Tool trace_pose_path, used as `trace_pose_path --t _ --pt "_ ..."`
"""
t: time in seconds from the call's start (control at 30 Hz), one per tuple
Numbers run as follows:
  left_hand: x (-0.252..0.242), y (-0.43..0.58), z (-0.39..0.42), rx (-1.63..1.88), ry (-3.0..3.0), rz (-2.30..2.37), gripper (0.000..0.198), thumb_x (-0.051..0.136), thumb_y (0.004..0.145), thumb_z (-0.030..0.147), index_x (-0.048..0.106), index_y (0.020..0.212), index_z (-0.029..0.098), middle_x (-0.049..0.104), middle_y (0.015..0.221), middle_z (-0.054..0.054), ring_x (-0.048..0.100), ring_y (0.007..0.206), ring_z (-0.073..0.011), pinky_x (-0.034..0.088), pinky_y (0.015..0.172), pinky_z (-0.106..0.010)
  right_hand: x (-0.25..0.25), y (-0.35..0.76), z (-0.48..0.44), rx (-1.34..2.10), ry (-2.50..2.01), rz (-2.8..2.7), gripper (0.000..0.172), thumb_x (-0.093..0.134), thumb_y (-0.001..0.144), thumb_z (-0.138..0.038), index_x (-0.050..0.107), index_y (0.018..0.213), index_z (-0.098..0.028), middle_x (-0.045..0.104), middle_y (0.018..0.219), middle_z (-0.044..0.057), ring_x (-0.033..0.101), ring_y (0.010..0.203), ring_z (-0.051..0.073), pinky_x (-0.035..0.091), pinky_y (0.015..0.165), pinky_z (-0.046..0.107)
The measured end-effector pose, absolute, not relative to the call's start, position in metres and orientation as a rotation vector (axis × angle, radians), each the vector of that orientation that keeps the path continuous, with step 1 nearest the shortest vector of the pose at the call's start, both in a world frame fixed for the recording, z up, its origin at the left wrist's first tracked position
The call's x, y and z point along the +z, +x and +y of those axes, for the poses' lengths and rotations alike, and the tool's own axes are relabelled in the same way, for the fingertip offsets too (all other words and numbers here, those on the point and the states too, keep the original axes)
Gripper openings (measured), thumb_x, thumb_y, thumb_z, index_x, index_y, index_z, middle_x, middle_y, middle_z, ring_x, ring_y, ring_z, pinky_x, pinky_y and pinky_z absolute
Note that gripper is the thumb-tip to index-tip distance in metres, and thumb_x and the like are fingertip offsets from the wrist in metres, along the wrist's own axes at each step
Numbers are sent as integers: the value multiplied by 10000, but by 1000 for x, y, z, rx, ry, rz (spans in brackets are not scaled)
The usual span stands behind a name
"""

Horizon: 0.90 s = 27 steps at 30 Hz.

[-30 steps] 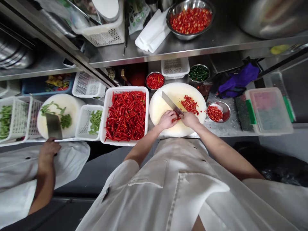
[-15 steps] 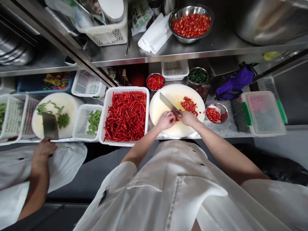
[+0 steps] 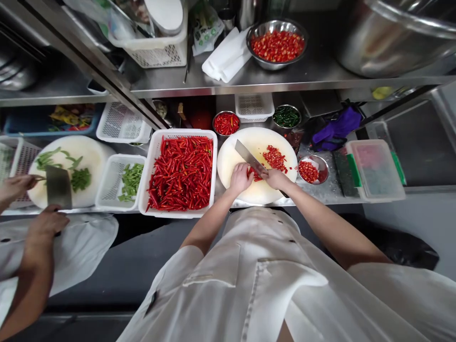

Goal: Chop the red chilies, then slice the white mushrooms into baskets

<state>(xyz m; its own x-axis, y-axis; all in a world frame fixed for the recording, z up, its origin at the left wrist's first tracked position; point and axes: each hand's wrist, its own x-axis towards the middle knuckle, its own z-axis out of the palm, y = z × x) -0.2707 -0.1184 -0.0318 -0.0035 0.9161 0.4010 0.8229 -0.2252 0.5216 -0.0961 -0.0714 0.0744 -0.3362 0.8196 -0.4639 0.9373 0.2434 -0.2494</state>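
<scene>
My right hand (image 3: 277, 179) grips the handle of a cleaver (image 3: 249, 158) whose blade slants up to the left over a round white cutting board (image 3: 235, 152). My left hand (image 3: 240, 177) is curled, pressing a small bunch of whole red chilies (image 3: 254, 174) against the board right beside the blade. A pile of chopped red chili (image 3: 274, 157) lies on the board just past the blade.
A white basket of whole red chilies (image 3: 181, 171) stands left of the board, a small steel bowl of chopped chili (image 3: 308, 171) right of it. Bowls of red (image 3: 225, 122) and green chilies (image 3: 286, 116) sit behind. At the far left another person's hand (image 3: 45, 223) holds a cleaver by green vegetables.
My hands stay on the board with the cleaver working at the chilies. The view has shifted slightly. The other person's second hand has come into view at the left.
</scene>
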Motion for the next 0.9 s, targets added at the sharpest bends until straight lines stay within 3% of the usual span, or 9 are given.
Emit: trace_pose_path --t 0.17,0.3,0.4,0.5,0.7,0.9 --pt "-32 -269 -121 939 2186 1793 261 515 1018 232 630 1244 171 685 1254 -138 597 1247 -270 479 1152 -448 74 -124 -57 -675 1648 2307 443 450 1096 -370 719 1293 -79 743 1301 227 703 1209 274 482 900 266" --pt "-25 -268 -131 904 2226 1724 264 567 1025 335 625 1227 176 681 1247 -144 617 1218 -281 518 1119 -470 85 -139 -47 -711 1634 2353 433 458 1095 -362 740 1232 -62 760 1243 239 724 1145 269 485 865 262" --pt "-24 -260 -139 901 2270 1684 405 689 964 436 606 1277 193 627 1349 -153 565 1310 -313 513 1137 -502 87 -123 -48 -718 1592 2387 416 475 1090 -362 769 1164 -76 783 1184 213 732 1114 262 482 847 253" --pt "-25 -250 -143 893 2262 1723 285 671 981 365 632 1219 213 630 1308 -129 550 1317 -299 512 1139 -489 84 -95 -53 -708 1568 2402 388 488 1085 -357 790 1125 -117 800 1153 162 736 1102 248 476 841 242" --pt "-21 -255 -142 929 2232 1745 197 668 989 370 684 1116 221 659 1226 -104 538 1281 -290 504 1136 -475 89 -67 -73 -600 1635 2345 396 461 1089 -379 762 1217 -155 788 1218 159 726 1144 273 484 849 277" --pt "-13 -273 -128 682 2451 1476 151 567 1007 272 715 1014 240 693 1131 -81 597 1173 -260 518 1087 -454 87 -90 -84 -651 1660 2284 435 421 1100 -382 722 1289 -131 760 1263 209 716 1186 294 496 894 310"
